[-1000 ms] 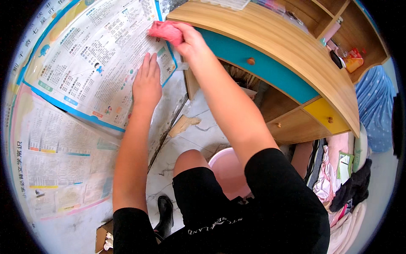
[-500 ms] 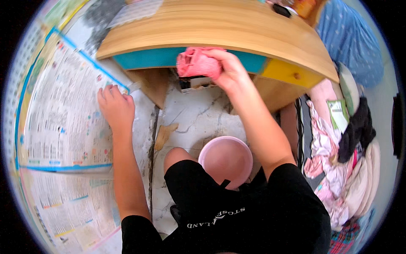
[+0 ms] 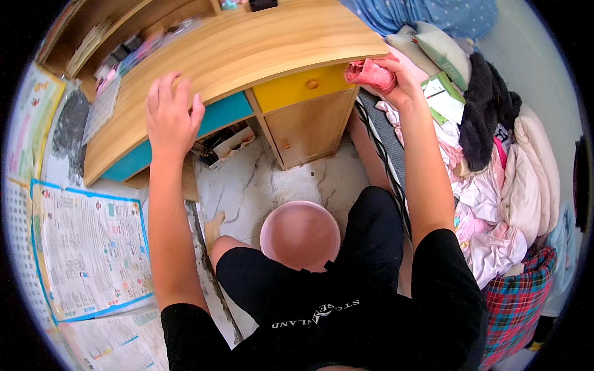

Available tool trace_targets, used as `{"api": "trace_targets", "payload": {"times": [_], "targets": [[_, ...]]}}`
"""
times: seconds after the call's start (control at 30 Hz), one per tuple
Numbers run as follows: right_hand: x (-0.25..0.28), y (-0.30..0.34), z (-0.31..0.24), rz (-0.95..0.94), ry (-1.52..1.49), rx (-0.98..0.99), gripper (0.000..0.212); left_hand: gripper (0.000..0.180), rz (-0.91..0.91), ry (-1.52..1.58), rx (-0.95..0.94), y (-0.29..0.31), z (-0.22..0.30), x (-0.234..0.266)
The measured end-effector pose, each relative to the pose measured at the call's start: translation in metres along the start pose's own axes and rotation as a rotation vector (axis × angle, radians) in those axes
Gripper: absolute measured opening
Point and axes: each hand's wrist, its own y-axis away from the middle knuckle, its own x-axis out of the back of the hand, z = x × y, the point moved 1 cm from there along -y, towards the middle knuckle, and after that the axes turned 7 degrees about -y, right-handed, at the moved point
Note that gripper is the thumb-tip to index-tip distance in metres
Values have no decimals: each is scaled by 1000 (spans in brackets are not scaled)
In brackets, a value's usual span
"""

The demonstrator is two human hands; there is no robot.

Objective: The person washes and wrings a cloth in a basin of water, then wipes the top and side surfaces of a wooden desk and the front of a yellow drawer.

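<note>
At far side, a wooden desk (image 3: pixel 247 54) is facing a pink bucket (image 3: pixel 301 214). The left hand (image 3: pixel 171 112) is spreading, empty; the right hand (image 3: pixel 405 85) is gripping a red cloth (image 3: pixel 374 76) by the desk's right end. Work is appearing unfinished, extent unclear.

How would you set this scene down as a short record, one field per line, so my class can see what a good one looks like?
Left grip: empty, fingers spread, over the desk; contact unclear
Right grip: holds a pink cloth at the desk's right end
Desk front: yellow drawer, teal drawer
Floor: pink bucket, between the knees
Left side: blue-edged poster
Right side: heaped clothes, plaid bundle
</note>
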Motion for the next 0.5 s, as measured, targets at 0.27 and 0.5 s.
{"api": "trace_targets", "payload": {"times": [0.27,0.5], "targets": [[26,28,22,151,504,578,50,41,-94,3,46,-18,-7,-29],[1,-12,75,227,452,804,65,39,-148,15,50,-19,-1,-29]]}}
